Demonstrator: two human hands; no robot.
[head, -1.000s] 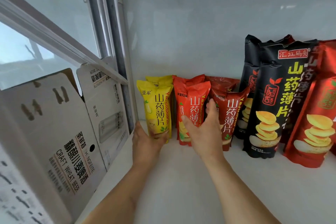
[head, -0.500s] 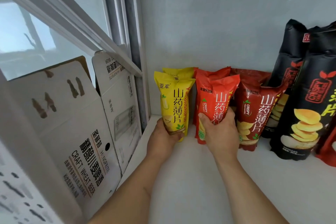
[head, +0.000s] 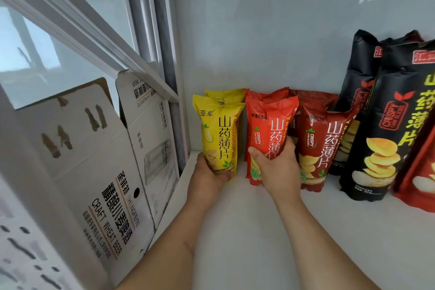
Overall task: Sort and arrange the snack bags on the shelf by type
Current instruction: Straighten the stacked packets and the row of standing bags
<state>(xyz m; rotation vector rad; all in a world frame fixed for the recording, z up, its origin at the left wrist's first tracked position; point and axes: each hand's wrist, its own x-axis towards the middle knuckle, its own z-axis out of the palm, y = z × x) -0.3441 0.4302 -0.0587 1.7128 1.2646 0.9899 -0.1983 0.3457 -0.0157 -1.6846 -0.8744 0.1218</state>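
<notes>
A glossy yellow foil snack bag [head: 220, 134] is gripped low at its base by the left hand [head: 208, 175] at the far left of the white shelf [head: 259, 231], while a bright red foil snack bag [head: 268, 134] just beside it is clasped around its lower half by the right hand [head: 274, 168]. Both are held upright, in front of matching bags. The air-puffed, slippery packs are judged light and easily crushed, best held gently low on the body.

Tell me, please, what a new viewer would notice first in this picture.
Two hands at the centre: the left hand grips a yellow bag, the right hand grips a bright red bag beside it. Tall black bags stand at the right; a cardboard beer box fills the left.
</notes>
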